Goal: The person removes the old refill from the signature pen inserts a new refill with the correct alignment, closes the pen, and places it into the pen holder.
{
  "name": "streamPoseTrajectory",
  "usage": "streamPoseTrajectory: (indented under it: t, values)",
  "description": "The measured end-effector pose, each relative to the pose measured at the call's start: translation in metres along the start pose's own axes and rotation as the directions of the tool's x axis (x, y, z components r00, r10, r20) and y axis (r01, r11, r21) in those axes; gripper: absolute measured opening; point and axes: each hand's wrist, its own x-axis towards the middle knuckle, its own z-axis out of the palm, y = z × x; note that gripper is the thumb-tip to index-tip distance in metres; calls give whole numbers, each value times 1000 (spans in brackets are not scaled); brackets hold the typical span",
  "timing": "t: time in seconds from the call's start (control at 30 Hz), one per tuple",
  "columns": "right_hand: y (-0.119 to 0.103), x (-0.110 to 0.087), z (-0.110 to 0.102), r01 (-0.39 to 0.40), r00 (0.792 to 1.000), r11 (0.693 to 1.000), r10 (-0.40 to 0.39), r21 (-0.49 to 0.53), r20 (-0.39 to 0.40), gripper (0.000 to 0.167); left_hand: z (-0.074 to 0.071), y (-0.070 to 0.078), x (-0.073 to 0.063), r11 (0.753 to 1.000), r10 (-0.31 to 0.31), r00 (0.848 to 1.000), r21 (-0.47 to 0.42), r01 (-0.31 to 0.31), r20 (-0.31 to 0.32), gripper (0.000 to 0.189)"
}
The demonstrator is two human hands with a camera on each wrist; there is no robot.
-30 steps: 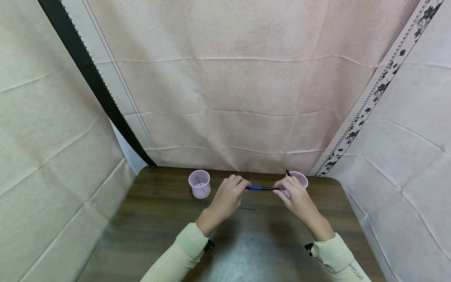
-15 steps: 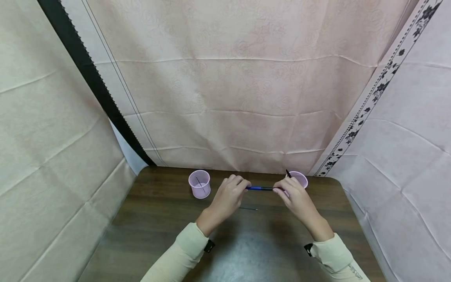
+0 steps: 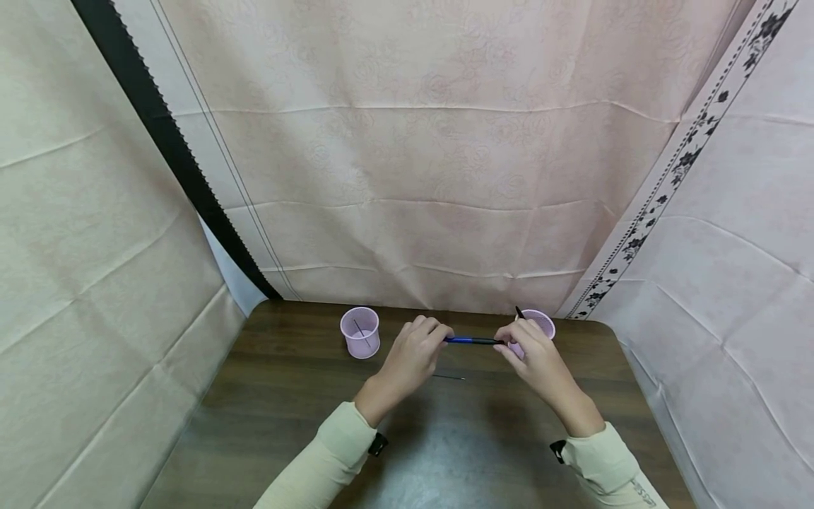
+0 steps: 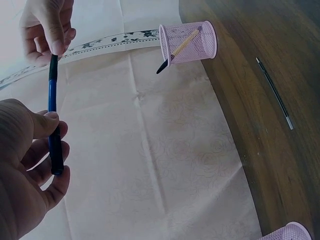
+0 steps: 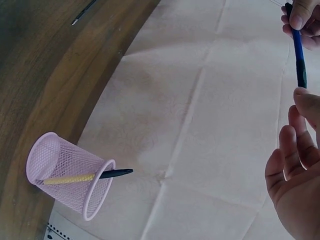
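Observation:
A blue pen (image 3: pixel 472 340) with black ends is held level between the two hands above the table. My left hand (image 3: pixel 410 357) grips its dark rear part, thumb on one side and fingers on the other, as the left wrist view shows. At the pen's other end, the thumb and fingers of my right hand (image 3: pixel 537 357) pinch the black tip section. A thin dark pen refill (image 4: pixel 275 94) lies on the table below the hands. Behind the right hand stands a pink mesh pen holder (image 5: pixel 70 172), with a yellow-and-black pen (image 5: pixel 75 178) leaning in it.
Another pink mesh pen holder (image 3: pixel 360 343) stands left of the hands, with a thin dark stick inside. The brown wooden table (image 3: pixel 292 396) ends at a pale cloth backdrop (image 3: pixel 407 233). Cloth also hangs along both sides.
The right hand shifts very slightly at the pen's tip end. Left hand, pen holders and refill stay in place.

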Motion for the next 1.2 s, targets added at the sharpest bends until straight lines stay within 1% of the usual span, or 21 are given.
streamPoseTrajectory:
  t: [0.3, 0.47, 0.63, 0.83, 0.93, 1.07, 1.2]
  values:
    - [0, -3, 1, -35, 999, 999, 35, 0, 12, 19, 1, 1, 1, 1000, 6, 1000, -3, -6, 0, 16]
    - [0, -5, 2, -64, 998, 998, 64, -22, 27, 13, 3, 1, 1, 1000, 5, 1000, -14, -5, 4, 16]
    - [0, -5, 3, -75, 997, 996, 76, -44, 30, 14, 4, 2, 1, 1000, 9, 1000, -21, -9, 2, 16]
    - [1, -4, 3, -84, 995, 996, 86, -34, 45, 12, 6, 0, 0, 1000, 2, 1000, -29, -2, 7, 16]
    - [1, -4, 3, -90, 995, 996, 91, -26, 48, 17, 7, -1, -1, 999, -6, 1000, -36, 7, 12, 15]
    - [1, -5, 2, -74, 997, 997, 74, -1, 37, 26, 8, -1, -3, 999, -12, 1000, -52, 13, 16, 14]
    - [2, -4, 2, -44, 999, 999, 44, 9, 13, 26, 8, -1, -3, 998, -14, 1000, -60, 15, 17, 14]
